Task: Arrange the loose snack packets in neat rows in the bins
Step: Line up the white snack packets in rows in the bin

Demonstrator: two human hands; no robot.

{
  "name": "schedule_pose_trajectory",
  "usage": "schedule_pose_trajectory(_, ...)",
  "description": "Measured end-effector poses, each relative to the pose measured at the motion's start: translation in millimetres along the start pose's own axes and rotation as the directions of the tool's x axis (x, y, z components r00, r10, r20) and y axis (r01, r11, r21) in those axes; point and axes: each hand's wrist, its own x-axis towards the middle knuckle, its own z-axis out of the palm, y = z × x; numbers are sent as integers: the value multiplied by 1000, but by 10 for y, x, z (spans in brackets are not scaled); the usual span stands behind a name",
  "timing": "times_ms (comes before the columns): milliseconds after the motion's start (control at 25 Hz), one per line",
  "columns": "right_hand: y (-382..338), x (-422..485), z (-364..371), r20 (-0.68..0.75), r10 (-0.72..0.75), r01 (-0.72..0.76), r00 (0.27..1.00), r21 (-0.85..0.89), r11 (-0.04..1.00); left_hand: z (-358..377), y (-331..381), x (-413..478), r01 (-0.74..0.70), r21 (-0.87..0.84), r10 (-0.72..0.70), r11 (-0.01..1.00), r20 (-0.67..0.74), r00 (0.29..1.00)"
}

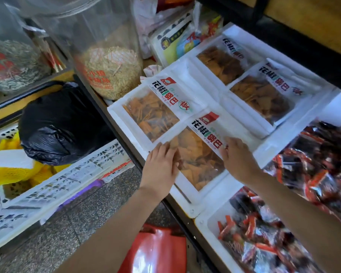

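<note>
Large white snack packets with clear windows of orange chips lie in a white foam bin (114, 113). The nearest packet (199, 156) lies at the bin's front. My left hand (161, 164) rests flat on its left edge with straight fingers. My right hand (236, 156) touches its right edge, fingers bent over the printed label. A second packet (156, 109) lies behind it to the left. Two more packets (222, 58) (264, 97) lie in a row at the back right.
Two foam bins of small red and black sachets (260, 237) (323, 158) stand at the right. Clear tubs of grain (110, 71) and seeds stand behind. A black bag (57, 125) sits in a white crate (53, 190) at left, and a red stool (158, 251) stands below.
</note>
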Motion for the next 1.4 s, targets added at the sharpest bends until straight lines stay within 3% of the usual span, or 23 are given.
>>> schedule_pose_trajectory(120,-63,-347,21,-69,-48,45,996,-41,998,-114,-20,-77,-40,85,34,996,72,997)
schedule_pose_trajectory(280,58,-1161,-16,-385,-119,106,915,-55,993,-185,172,-356,-111,257,83,960,117,990)
schedule_pose_trajectory(400,411,-1935,-6,-422,-84,67,902,-56,996,0,577,-758,-358,259,345,897,98,934)
schedule_pose_trajectory(480,736,-2474,60,-397,12,-15,918,-3,1000,258,862,-1017,-534,157,538,831,16,843)
schedule_pose_trajectory(600,1257,-3303,207,-386,246,-225,889,99,969,631,1396,-1440,-687,-1,686,727,38,727)
schedule_pose_trajectory(760,1884,-4315,338,-306,598,-508,741,327,797,994,2170,-1913,-799,-138,811,585,88,578)
schedule_pose_trajectory(880,2386,-5069,451,-210,736,-668,643,317,674,1260,2820,-2292,-856,-238,888,460,124,442)
schedule_pose_trajectory(1040,3093,-5696,606,33,688,-676,725,224,702,1771,3631,-2731,-908,-269,941,321,199,274)
schedule_pose_trajectory(1160,3535,-5778,704,185,547,-570,817,106,815,2081,4137,-2892,-941,-174,855,289,489,172)
schedule_pose_trajectory(1240,3808,-5758,795,159,428,-422,889,-71,904,2329,4394,-2892,-979,-38,785,198,605,135)
schedule_pose_trajectory(1320,3974,-5734,879,122,295,-251,948,-286,925,2631,4495,-2847,-993,41,824,112,554,116)
schedule_pose_trajectory(1400,4159,-5742,968,66,251,-208,966,-386,899,2844,4575,-2826,-979,196,844,49,516,146)
